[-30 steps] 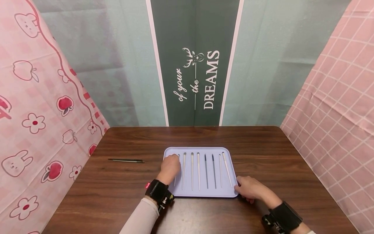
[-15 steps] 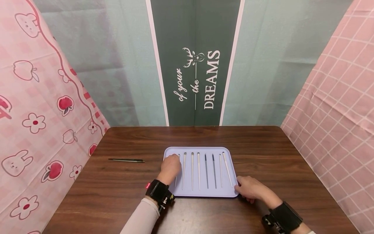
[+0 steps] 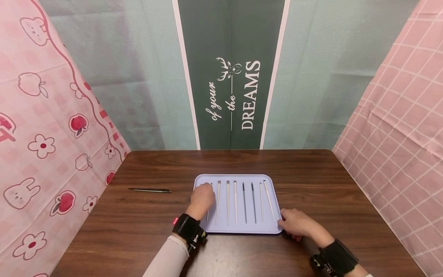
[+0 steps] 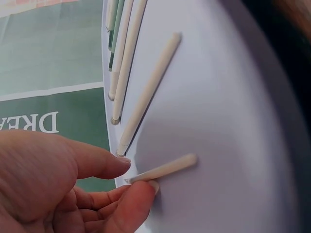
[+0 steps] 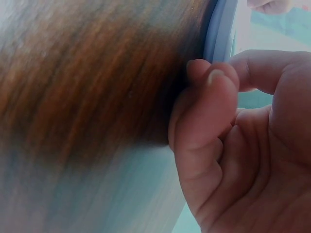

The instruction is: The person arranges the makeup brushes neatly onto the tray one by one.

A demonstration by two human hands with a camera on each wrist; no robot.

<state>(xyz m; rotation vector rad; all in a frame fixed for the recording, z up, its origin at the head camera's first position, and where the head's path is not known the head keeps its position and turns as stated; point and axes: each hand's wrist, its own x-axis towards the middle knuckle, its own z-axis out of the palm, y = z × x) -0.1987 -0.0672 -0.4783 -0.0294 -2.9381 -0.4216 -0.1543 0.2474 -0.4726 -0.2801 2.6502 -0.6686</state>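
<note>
A lavender tray (image 3: pixel 249 229) on the wooden table holds a row of slim makeup brushes, several pale and two dark blue (image 3: pixel 244 202). My left hand (image 3: pixel 202 198) is over the tray's left edge. In the left wrist view its fingertips (image 4: pixel 146 191) lie at the end of the leftmost pale brush (image 4: pixel 167 168), with the shaft sticking out between them. A second pale brush (image 4: pixel 150 94) lies just beyond. At the tray's near right corner, my right hand (image 3: pixel 297 222) grips the rim. The right wrist view shows curled fingers (image 5: pixel 206 102) against the tray edge (image 5: pixel 221 36).
Left of the tray, a dark slim brush-like stick and a lighter one (image 3: pixel 152 191) lie together on the table (image 3: pixel 242 254). Patterned pink cloths hang at both sides, and a green curtain (image 3: pixel 214 46) with lettering hangs behind the table's far edge.
</note>
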